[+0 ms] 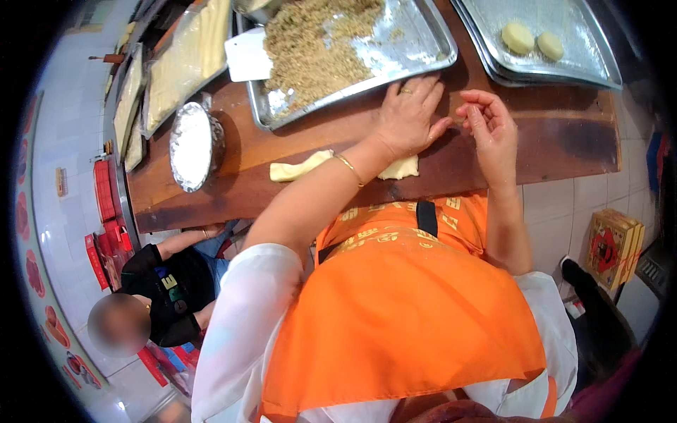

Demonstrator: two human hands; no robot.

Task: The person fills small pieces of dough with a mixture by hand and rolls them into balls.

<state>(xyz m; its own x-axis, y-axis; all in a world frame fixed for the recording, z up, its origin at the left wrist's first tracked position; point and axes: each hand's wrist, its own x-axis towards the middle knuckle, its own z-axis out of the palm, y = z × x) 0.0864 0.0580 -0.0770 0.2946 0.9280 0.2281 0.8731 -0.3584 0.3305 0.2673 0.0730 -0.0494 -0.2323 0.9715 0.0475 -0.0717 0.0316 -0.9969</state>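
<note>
My left hand (412,116) lies palm down on the wooden table, fingers stretched out beside the corner of a metal tray (338,99). Whether anything lies under its palm is hidden. A flat strip of pale dough (300,168) runs beneath my left forearm, its two ends showing on either side. Just to the right, my right hand (491,127) is raised a little, fingers curled and thumb tip against them. Anything inside that pinch is too small to make out. Brown crumbly filling (317,56) covers much of the tray, with a white scraper (248,55) at its left edge.
Two round dough pieces (518,38) sit on stacked metal trays (578,67) at the far right. A foil-lined bowl of white powder (190,146) stands left, near plastic-covered trays of dough strips (183,63). Another person (176,282) is beyond the table's left side. Boxes (612,247) stand on the floor.
</note>
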